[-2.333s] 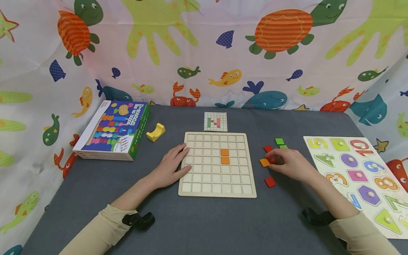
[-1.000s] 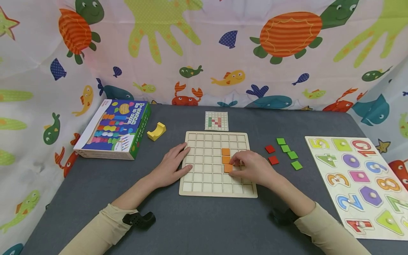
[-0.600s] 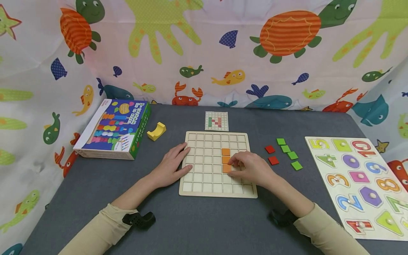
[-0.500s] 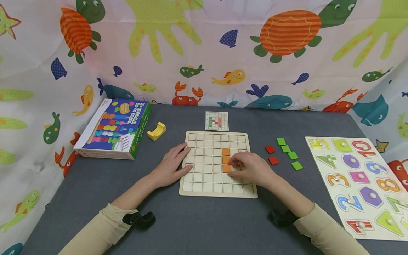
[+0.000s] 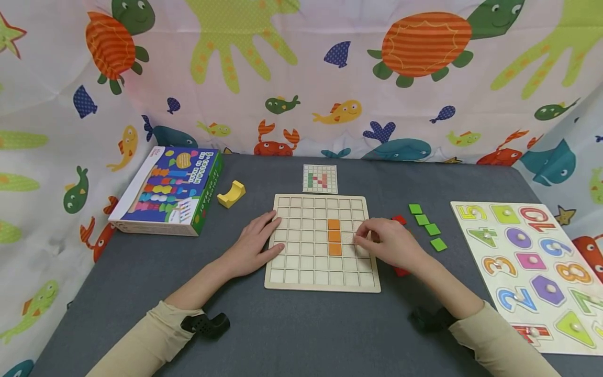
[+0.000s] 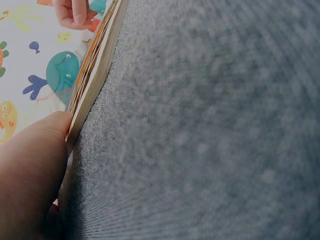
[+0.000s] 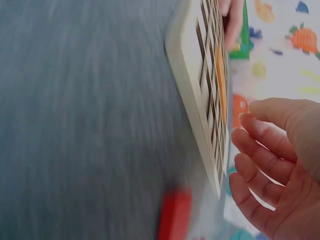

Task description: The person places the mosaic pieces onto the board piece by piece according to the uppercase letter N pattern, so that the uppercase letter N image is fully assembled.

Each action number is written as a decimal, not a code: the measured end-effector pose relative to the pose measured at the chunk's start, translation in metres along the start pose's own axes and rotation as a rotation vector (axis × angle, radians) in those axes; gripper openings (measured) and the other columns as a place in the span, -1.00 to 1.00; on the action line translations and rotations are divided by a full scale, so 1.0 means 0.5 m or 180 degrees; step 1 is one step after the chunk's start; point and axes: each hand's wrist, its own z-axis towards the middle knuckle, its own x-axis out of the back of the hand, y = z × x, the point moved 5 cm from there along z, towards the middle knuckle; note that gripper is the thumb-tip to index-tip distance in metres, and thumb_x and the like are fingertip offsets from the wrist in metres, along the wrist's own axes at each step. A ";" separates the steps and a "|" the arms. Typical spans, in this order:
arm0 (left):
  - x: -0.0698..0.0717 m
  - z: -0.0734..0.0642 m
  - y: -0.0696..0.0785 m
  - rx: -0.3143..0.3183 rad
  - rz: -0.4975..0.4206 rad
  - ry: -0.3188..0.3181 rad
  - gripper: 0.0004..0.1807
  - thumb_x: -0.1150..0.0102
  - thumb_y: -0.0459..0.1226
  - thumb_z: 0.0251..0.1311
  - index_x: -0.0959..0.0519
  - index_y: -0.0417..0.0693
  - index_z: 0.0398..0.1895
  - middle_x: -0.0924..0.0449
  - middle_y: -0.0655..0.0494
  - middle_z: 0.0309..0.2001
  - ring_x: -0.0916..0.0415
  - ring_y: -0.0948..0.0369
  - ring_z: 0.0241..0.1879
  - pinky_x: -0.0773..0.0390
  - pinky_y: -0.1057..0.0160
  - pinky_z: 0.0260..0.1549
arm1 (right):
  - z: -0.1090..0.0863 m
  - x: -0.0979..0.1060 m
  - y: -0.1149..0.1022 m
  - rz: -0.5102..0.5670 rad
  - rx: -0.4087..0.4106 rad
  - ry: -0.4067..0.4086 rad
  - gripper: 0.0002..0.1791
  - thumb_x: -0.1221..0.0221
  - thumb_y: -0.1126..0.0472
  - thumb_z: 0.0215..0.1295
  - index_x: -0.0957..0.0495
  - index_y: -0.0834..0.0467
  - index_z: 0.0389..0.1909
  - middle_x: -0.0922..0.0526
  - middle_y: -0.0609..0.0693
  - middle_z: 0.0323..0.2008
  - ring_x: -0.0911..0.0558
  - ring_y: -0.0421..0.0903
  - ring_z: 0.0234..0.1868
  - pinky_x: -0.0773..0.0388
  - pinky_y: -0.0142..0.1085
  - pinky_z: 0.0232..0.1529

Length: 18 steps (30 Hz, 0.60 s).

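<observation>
A wooden grid board (image 5: 301, 276) lies flat, with three orange square tiles (image 5: 334, 236) stacked in one column of its cells. My left hand (image 5: 249, 246) rests on the board's left edge, fingers and thumb spread over the rim; the left wrist view shows its thumb (image 6: 37, 155) against that edge. Above the board's right side is my right hand (image 5: 388, 243), holding nothing. In the right wrist view its fingers (image 7: 267, 147) are loosely bent. Two red tiles (image 5: 399, 219) lie right of the board, partly hidden by this hand.
Several green tiles (image 5: 432, 229) lie further right, beside a number-and-shape puzzle board (image 5: 506, 269). Behind the grid board is a small pattern card (image 5: 320, 179). A yellow curved block (image 5: 231, 194) and a game box (image 5: 165, 191) stand at the left.
My right hand brought an orange tile from the right onto the board, set it below the other two, let go and drew back rightward. The left hand stayed put.
</observation>
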 end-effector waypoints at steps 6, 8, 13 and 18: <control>0.001 -0.001 0.001 0.0014 -0.0020 -0.0004 -0.29 -0.02 -0.02 0.43 -0.14 -0.19 0.50 0.04 -0.14 0.51 0.10 -0.09 0.47 -0.04 -0.25 0.29 | -0.036 0.054 0.069 -0.0133 -0.0290 -0.0039 -0.93 -0.30 0.22 0.27 -0.68 0.08 -0.25 -0.61 -0.14 -0.40 -0.51 -0.20 -0.44 -0.47 -0.27 -0.39; 0.001 -0.001 0.002 0.0010 -0.0015 0.0000 -0.29 -0.02 -0.02 0.43 -0.14 -0.19 0.50 0.04 -0.15 0.51 0.09 -0.09 0.47 -0.04 -0.25 0.29 | -0.052 0.070 0.092 -0.0196 -0.0407 -0.0042 -0.90 -0.31 0.23 0.25 -0.68 0.09 -0.23 -0.64 -0.11 -0.33 -0.53 -0.17 -0.39 -0.49 -0.23 -0.33; 0.001 0.000 0.002 0.0017 0.0010 -0.0003 -0.29 -0.02 -0.02 0.43 -0.15 -0.18 0.50 0.03 -0.14 0.51 0.09 -0.09 0.47 -0.03 -0.24 0.30 | -0.080 0.092 0.129 -0.0347 -0.0463 -0.0062 -0.79 -0.35 0.22 0.18 -0.68 0.13 -0.15 -0.64 -0.01 -0.25 -0.50 -0.09 -0.33 -0.44 -0.19 -0.32; 0.001 -0.001 0.001 0.0016 0.0007 -0.0001 -0.29 -0.02 -0.02 0.43 -0.15 -0.19 0.49 0.03 -0.14 0.51 0.09 -0.09 0.47 -0.04 -0.25 0.30 | -0.088 0.095 0.139 -0.0382 -0.0456 -0.0121 -0.70 -0.36 0.25 0.15 -0.66 0.18 -0.08 -0.62 0.05 -0.21 -0.49 -0.06 -0.32 -0.44 -0.19 -0.32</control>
